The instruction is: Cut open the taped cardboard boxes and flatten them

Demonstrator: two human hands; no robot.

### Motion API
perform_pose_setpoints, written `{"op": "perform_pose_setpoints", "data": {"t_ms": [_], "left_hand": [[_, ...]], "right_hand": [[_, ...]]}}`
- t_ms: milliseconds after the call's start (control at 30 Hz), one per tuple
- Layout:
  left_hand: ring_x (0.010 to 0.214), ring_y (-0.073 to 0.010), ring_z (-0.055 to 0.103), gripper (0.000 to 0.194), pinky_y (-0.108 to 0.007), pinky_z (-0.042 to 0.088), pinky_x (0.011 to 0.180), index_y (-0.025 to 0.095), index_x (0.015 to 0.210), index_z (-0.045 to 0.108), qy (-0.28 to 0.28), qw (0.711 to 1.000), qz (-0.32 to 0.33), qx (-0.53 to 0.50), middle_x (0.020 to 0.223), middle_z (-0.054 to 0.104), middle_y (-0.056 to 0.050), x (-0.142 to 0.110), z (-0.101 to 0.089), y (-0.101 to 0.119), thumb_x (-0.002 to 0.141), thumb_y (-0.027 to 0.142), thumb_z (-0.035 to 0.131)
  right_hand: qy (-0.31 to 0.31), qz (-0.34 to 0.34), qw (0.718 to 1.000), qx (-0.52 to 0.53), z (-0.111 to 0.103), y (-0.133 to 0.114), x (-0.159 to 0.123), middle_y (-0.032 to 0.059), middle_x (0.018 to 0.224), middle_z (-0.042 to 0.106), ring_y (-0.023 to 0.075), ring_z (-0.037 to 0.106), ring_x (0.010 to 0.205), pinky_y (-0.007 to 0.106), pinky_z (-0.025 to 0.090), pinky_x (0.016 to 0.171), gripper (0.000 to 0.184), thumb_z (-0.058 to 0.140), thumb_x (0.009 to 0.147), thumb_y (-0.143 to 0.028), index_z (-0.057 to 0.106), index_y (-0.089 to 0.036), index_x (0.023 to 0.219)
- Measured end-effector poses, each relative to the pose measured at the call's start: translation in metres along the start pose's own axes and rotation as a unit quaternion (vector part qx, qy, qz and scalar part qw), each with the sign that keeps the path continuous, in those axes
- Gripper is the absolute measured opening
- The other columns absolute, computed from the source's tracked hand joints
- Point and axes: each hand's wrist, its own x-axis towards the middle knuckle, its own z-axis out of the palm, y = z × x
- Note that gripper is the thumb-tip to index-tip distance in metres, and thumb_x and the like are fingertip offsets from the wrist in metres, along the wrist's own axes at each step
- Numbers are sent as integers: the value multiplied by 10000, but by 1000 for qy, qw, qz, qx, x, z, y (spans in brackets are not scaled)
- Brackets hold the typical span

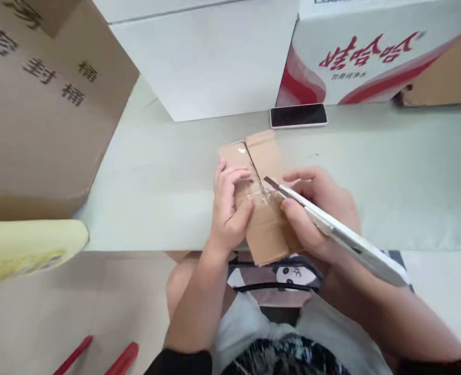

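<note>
A small brown cardboard box (267, 232) lies at the front edge of the table, its lower end jutting past the edge. My left hand (232, 203) grips the box from the left, thumb on top and fingers on the upper left panel. Clear tape, torn or crumpled, shows near the seam in the middle. My right hand (320, 208) is closed around a white box cutter (343, 237). Its dark blade is out and points up-left, over the seam; whether it touches the cardboard I cannot tell.
A phone (298, 115) lies beyond the box, against a white and red carton (343, 67). A plain white box (214, 62) stands beside that carton. At the left are a large brown carton (50, 120) and a yellow padded thing (30, 245). Red bars (123, 359) show below.
</note>
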Motion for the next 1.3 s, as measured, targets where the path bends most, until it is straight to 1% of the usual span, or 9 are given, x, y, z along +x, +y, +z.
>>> {"op": "perform_pose_setpoints", "data": {"t_ms": [100, 167, 367, 500, 667, 867, 1000, 1167, 1300], "left_hand": [[1321, -245, 589, 324, -567, 222, 1343, 286, 1235, 559, -1, 1000, 1, 16, 1234, 659, -40, -1, 1, -1, 1039, 533, 482], [1324, -251, 591, 323, -575, 230, 1339, 289, 1224, 558, -1, 1000, 2, 21, 1225, 664, -39, -1, 1, -1, 1040, 540, 471], [1353, -256, 578, 301, -567, 232, 1340, 296, 1214, 558, 1, 1000, -3, 16, 1219, 670, -37, -1, 1, -1, 1040, 528, 477], [1321, -254, 595, 290, -565, 226, 1341, 300, 1212, 560, -1, 1000, -4, 5, 1227, 664, -37, -2, 1, -1, 1038, 520, 490], [1374, -276, 564, 308, -592, 241, 1328, 292, 1213, 556, -3, 1000, -9, 26, 1221, 669, -51, -2, 1, -1, 1040, 532, 469], [1277, -234, 613, 267, -567, 234, 1342, 280, 1200, 558, 2, 1000, 14, 20, 1208, 658, -43, -1, 1, -3, 1043, 481, 481], [1256, -232, 624, 269, -564, 230, 1346, 281, 1194, 554, 2, 1000, 12, 22, 1207, 668, -43, -1, 2, -2, 1040, 489, 478], [1241, -226, 629, 256, -566, 234, 1342, 279, 1184, 556, 4, 1000, 16, 17, 1187, 669, -41, 0, 2, -2, 1046, 480, 480], [1250, -220, 618, 265, -551, 236, 1342, 275, 1190, 565, 9, 1000, 17, 11, 1186, 661, -38, 0, 3, -3, 1043, 485, 496]], "right_hand": [[-14, 7, 1000, -6, -2, -3, -1, -44, 676, 706, 132, 613, 533, 255, 423, 526, 102, 615, 868, -297, 621, -254, 960], [-18, 4, 1000, -16, -2, -5, 0, -44, 645, 686, 126, 595, 508, 252, 409, 511, 77, 604, 869, -291, 628, -250, 928], [9, -15, 999, -37, -1, -7, 1, -42, 617, 670, 118, 587, 485, 242, 397, 496, 101, 583, 868, -300, 641, -229, 909], [2, -20, 999, -46, -1, -7, 1, -41, 615, 677, 114, 588, 478, 237, 407, 498, 101, 587, 863, -271, 657, -225, 920], [2, -40, 996, -79, -1, -8, 1, -37, 607, 679, 119, 592, 476, 237, 416, 505, 95, 584, 857, -252, 663, -232, 906], [9, -68, 988, -140, 2, -9, -1, -5, 652, 720, 148, 636, 523, 244, 408, 506, 95, 578, 879, -263, 664, -229, 904], [9, -80, 981, -176, 4, -9, -2, 1, 640, 713, 149, 625, 520, 247, 386, 507, 95, 572, 867, -242, 659, -225, 901], [-29, -64, 977, -201, 4, -9, 0, 7, 667, 725, 156, 603, 508, 253, 358, 495, 129, 554, 868, -273, 661, -232, 927], [-48, -51, 979, -192, 2, -8, 3, 17, 690, 738, 160, 611, 515, 255, 356, 493, 158, 538, 870, -281, 664, -229, 949]]}}
